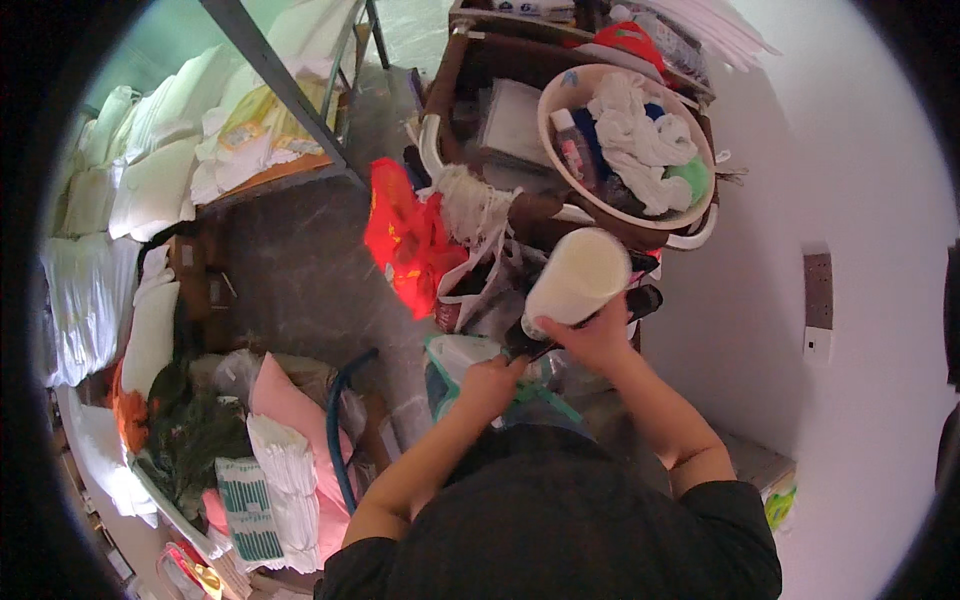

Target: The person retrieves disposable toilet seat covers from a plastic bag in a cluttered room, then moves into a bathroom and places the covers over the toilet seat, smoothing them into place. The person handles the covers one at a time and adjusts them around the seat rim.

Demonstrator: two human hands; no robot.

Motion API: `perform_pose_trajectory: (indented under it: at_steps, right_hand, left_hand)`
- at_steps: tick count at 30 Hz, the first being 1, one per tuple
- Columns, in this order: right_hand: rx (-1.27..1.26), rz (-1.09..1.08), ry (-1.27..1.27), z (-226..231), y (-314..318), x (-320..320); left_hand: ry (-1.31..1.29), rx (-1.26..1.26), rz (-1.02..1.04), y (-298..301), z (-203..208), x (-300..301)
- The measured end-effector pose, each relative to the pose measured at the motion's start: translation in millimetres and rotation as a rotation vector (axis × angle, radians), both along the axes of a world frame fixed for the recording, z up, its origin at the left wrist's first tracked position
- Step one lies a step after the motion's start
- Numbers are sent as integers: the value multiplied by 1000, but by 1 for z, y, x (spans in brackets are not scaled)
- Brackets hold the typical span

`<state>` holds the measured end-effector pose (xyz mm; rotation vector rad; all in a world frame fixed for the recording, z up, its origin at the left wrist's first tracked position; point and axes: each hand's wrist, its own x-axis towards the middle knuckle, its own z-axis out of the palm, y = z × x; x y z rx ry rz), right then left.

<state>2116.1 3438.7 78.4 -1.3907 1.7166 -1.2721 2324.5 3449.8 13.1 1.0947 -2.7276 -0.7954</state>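
Observation:
A thick white cylinder (578,280), perhaps a jar or a roll, is gripped near its lower end by my right hand (598,338). Closed fingers of my left hand (490,386) are just left of and below it, at a dark thing (527,343) whose kind I cannot make out. Under and between the hands lies a clear plastic bag with green edging (462,352). Just beyond the hands are a white-and-dark carrier bag (497,285) and a bright red bag (405,235).
A brown cart with pale handles (432,145) stands ahead, carrying a pale basin (548,112) of cloths and a bottle. A white wall (735,330) rises on the right. White bundles (160,185) line the left; a pink bag (300,405) and blue tube (335,430) sit lower left.

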Motion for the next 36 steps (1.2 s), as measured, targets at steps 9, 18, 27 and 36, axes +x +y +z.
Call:
perform_pose_trajectory:
  at_steps: [9, 18, 27, 36]
  right_hand:
    - [277, 114, 52, 31, -13, -1]
    - [212, 155, 141, -17, -14, 5]
    - [322, 568, -47, -20, 13, -24]
    - [494, 858, 579, 5, -29, -4]
  left_hand:
    - [-29, 28, -48, 3, -8, 4]
    - [9, -1, -36, 10, 11, 7]
    - [147, -93, 6, 21, -5, 4]
    - [-39, 66, -109, 25, -20, -1]
